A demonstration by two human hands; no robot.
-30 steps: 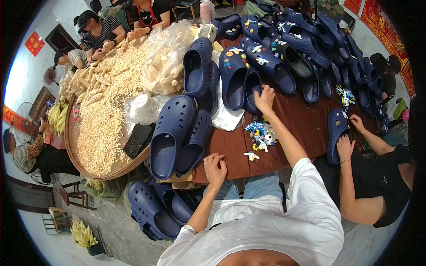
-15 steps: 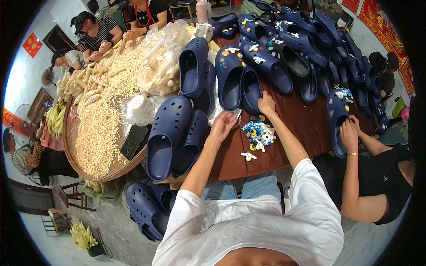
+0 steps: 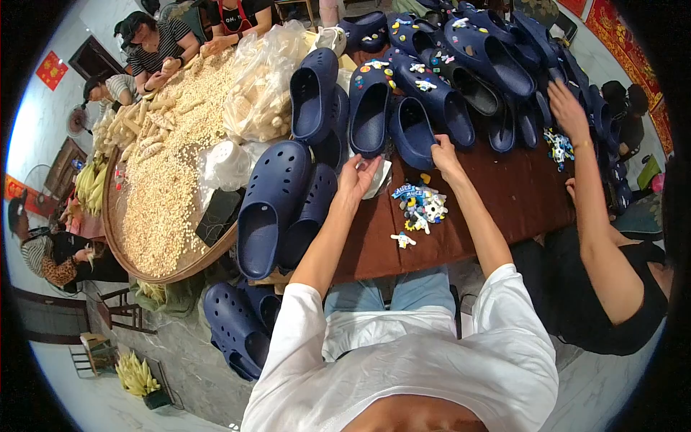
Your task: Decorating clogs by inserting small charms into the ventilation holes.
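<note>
Two navy clogs stand side by side in front of me on the brown-covered table. My left hand [image 3: 358, 177] pinches the heel of the left clog [image 3: 370, 115], which carries colourful charms on its toe. My right hand [image 3: 446, 157] grips the heel rim of the right clog [image 3: 414, 134], which is slightly tilted and partly under a neighbouring clog. Between my forearms lies a small pile of shoe charms [image 3: 425, 207], with a single white charm [image 3: 403, 240] nearer me. A piece of white paper [image 3: 379, 180] shows beside my left fingers.
Plain navy clogs [image 3: 275, 205] stand to my left, beside a round tray of corn kernels [image 3: 162, 223]. Many charm-covered clogs [image 3: 497, 61] are heaped at the far right. A co-worker's arm [image 3: 586, 155] reaches there, near another charm pile [image 3: 558, 147]. Several people sit across the tray.
Both clogs at my hands have shifted away from me, and my left fingers have closed on a heel. The co-worker's clog has left their lap side; their hand now reaches to the heap.
</note>
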